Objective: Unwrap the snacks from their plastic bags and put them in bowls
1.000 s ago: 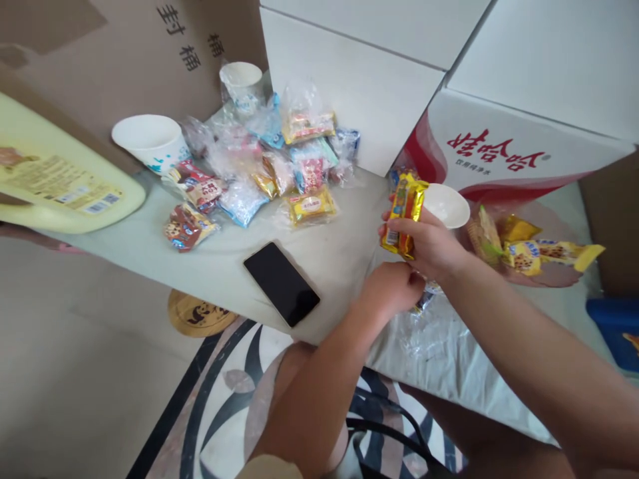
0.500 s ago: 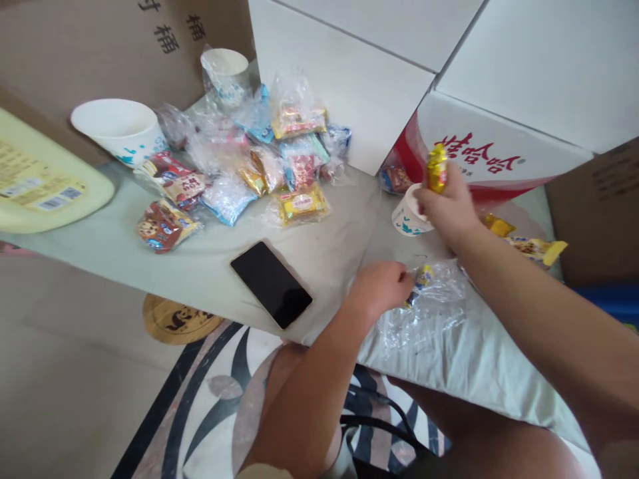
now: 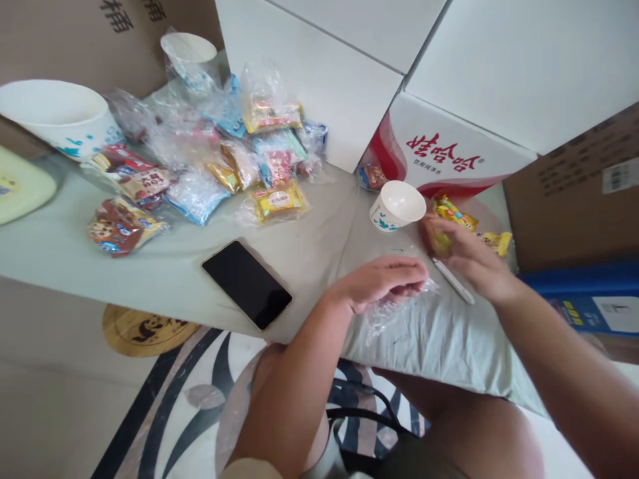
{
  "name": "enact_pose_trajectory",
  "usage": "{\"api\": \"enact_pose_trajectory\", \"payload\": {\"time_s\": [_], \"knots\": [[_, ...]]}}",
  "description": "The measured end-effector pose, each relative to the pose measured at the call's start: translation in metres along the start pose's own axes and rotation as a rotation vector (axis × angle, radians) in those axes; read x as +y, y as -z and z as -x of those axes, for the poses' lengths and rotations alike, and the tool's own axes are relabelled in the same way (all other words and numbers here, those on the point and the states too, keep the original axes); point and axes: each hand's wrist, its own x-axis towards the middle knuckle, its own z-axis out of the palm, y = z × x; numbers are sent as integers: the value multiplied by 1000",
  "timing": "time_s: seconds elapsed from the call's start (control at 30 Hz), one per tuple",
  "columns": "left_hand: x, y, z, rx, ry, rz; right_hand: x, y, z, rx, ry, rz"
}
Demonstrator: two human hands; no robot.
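My left hand (image 3: 382, 283) rests on the cloth with its fingers curled over a crumpled clear plastic bag (image 3: 387, 316). Just right of the small white paper cup (image 3: 398, 207), my right hand (image 3: 472, 259) hovers with fingers stretched out, slightly blurred. Beside and behind its fingers lie yellow snack packets (image 3: 456, 214), partly covered by the hand. A slim white pen-like tool (image 3: 453, 281) lies under the right hand, close to the palm. The cup stands upright, and no content shows in it.
A black phone (image 3: 247, 284) lies left of my left arm. Further left are a pile of wrapped snacks (image 3: 277, 199), two larger paper cups (image 3: 54, 116) and a pale yellow bottle (image 3: 22, 186). White boxes (image 3: 319, 86) and a red-and-white carton (image 3: 439, 156) stand behind.
My right hand has come down from above the cup to its right, and the yellow-wrapped candy is out of it. My left fingers have closed over the plastic bag. The view has shifted right.
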Motion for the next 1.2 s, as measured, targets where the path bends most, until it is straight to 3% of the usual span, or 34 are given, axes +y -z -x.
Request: {"api": "enact_pose_trajectory", "payload": {"time_s": [0.03,0.1,0.2,0.27,0.37,0.4,0.43,0.57,0.63,0.77,0.87,0.97,1.07,1.17,1.2], "knots": [[2,0,3,-39,-11,112,-3,-8,10,-127,46,-41],[6,1,6,-69,-28,254,-3,-28,26,-260,103,-9],[6,2,7,-53,-25,334,7,-60,38,-196,145,174],[4,2,6,-13,-15,360,16,-77,46,7,191,300],[2,2,4,57,10,396,22,-93,65,544,255,472],[3,2,4,85,19,413,21,-96,73,608,297,502],[4,2,3,114,30,432,19,-98,80,568,347,522],[8,1,-4,224,55,526,13,-105,89,59,388,638],[9,1,-9,243,42,561,14,-104,85,-29,358,715],[11,7,-12,283,-40,593,17,-85,87,14,444,798],[16,14,-10,418,-149,619,14,-59,101,85,546,721],[20,18,-9,529,-218,646,14,-27,110,268,546,712],[20,16,-9,533,-188,654,27,9,103,525,445,706],[18,14,-10,504,-179,656,50,45,78,701,236,596],[18,14,-10,497,-185,655,56,55,67,703,146,588]]}}
